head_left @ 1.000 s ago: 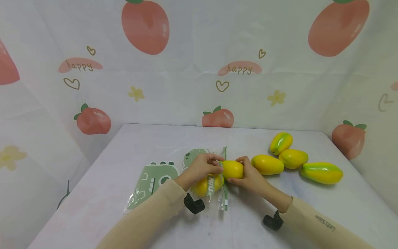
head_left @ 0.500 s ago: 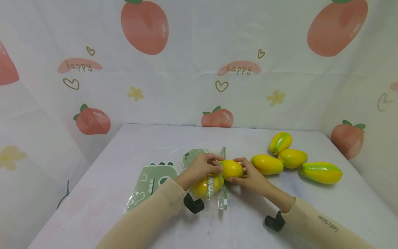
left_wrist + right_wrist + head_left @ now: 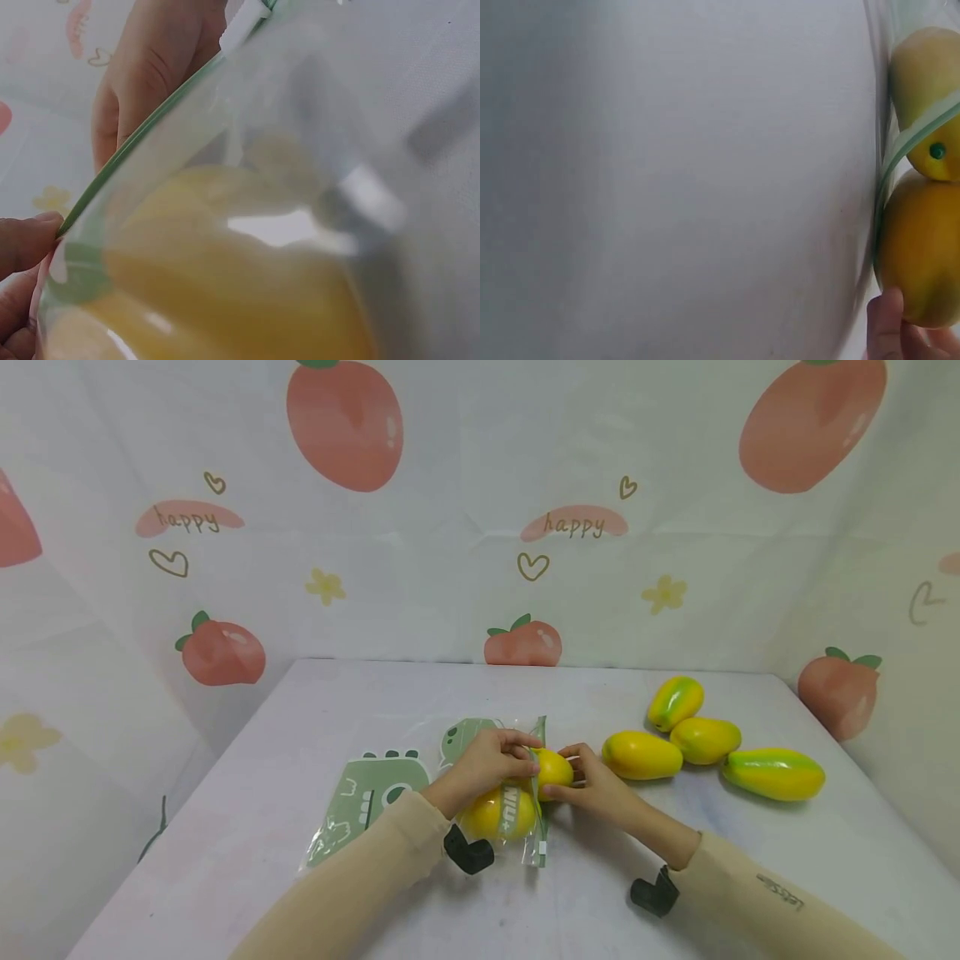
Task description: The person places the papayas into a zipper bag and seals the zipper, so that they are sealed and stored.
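Note:
My left hand (image 3: 483, 762) pinches the green-edged mouth of a clear zip bag (image 3: 382, 789) printed with green cartoon figures. In the left wrist view, thumb and finger hold that green edge (image 3: 142, 127). Inside the bag lies a yellow papaya (image 3: 487, 814), seen through the film. At the mouth, my right hand (image 3: 600, 787) grips the outer end of another papaya (image 3: 555, 774), which is partly inside. The right wrist view has this papaya (image 3: 922, 247) touching the one in the bag (image 3: 922, 79), with fingertips on its lower end.
To the right on the white table (image 3: 585, 893) lie several more papayas: one near the right hand (image 3: 642, 755), one behind (image 3: 677, 703), one between (image 3: 705, 741) and one farthest right (image 3: 774, 774). A patterned cloth (image 3: 420, 577) hangs behind the table.
My right hand has moved left, pushing the papaya farther into the bag mouth. The papaya inside has shifted slightly toward me. My left hand keeps its hold on the edge.

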A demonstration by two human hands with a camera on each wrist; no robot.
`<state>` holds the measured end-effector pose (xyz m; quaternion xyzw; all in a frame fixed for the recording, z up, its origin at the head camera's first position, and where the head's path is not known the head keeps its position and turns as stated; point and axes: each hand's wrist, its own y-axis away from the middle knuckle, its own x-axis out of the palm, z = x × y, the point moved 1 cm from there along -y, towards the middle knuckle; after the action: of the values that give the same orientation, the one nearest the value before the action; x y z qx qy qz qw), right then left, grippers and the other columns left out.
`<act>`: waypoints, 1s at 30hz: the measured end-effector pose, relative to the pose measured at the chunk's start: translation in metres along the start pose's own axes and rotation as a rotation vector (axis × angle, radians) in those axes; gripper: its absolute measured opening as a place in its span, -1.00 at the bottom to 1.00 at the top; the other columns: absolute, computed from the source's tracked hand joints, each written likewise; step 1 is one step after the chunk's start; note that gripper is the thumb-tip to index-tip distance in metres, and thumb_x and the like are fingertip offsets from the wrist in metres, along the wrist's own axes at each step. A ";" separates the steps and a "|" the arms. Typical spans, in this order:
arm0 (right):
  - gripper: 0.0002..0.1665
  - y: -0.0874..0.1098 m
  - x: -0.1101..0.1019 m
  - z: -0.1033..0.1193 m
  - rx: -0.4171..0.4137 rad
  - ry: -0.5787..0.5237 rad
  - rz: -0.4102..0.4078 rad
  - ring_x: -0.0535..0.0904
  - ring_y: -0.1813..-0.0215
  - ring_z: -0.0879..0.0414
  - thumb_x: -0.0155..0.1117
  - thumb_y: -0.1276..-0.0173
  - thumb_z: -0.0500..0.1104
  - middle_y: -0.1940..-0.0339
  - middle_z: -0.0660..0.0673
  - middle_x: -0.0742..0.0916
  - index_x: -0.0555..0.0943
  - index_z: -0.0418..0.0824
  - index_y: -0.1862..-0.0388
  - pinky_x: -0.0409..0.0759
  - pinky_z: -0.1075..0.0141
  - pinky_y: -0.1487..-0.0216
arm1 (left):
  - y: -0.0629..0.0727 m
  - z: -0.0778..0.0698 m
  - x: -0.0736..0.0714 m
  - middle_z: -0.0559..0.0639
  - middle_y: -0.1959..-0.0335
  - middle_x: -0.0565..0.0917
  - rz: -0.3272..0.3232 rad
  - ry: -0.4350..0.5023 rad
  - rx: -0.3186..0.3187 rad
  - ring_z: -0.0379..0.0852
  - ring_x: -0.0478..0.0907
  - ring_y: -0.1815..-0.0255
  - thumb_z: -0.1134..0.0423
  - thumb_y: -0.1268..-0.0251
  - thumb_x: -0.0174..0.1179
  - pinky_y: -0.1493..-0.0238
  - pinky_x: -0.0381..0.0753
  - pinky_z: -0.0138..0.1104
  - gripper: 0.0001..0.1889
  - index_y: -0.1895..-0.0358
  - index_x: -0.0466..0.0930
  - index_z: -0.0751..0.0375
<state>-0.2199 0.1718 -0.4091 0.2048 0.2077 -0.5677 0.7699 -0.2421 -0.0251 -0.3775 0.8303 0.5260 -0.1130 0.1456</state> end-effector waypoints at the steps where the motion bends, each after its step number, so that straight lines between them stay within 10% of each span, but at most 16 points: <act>1: -0.24 -0.001 0.001 0.000 -0.005 -0.003 0.001 0.55 -0.14 -0.12 0.38 -0.25 0.07 -0.16 -0.35 0.55 0.27 -0.31 -0.21 0.49 -0.02 -0.22 | 0.000 0.000 0.000 -0.05 0.34 0.63 0.000 0.001 0.000 -0.13 0.53 0.29 0.26 -0.17 0.34 0.10 0.58 -0.34 -0.69 -0.01 0.66 0.12; 30: -0.59 -0.006 0.005 0.005 -0.088 -0.042 0.018 0.66 -0.01 -0.14 0.30 -0.32 -0.25 -0.03 -0.28 0.63 0.43 -0.38 -0.06 0.63 0.11 -0.04 | 0.001 -0.004 -0.001 -0.03 0.32 0.63 0.004 0.001 0.015 -0.13 0.53 0.27 0.25 -0.20 0.33 0.07 0.57 -0.33 -0.64 -0.08 0.63 0.18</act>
<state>-0.2237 0.1634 -0.4078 0.1606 0.2144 -0.5550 0.7875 -0.2417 -0.0251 -0.3735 0.8324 0.5236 -0.1163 0.1394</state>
